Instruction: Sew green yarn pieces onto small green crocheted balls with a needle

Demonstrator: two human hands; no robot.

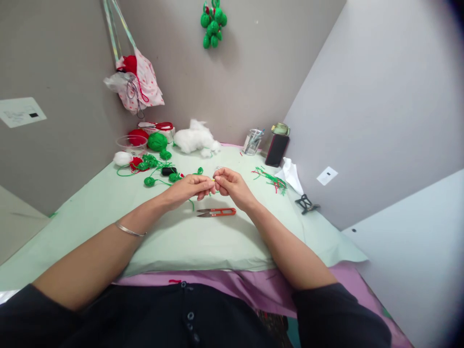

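Note:
My left hand (191, 187) and my right hand (234, 185) meet above the middle of the table, fingertips pinched together. A tiny yellow piece (213, 180) shows between them; it is too small to name. Just below my hands lies a pair of orange-handled thread snips (217, 212), blades pointing left. Left of my left hand are small green yarn balls (149, 181) with loose strands, and a black object (168, 171) sits among them. Part of a green yarn piece is hidden behind my fingers.
White stuffing (195, 137) lies at the back, beside a green yarn ball (157, 142) and a clear tub (125, 145). Right are yarn scraps (273, 180), a phone (277, 150), a cup of pens (253, 142) and a black stand (307, 204). A bag (145, 79) hangs left.

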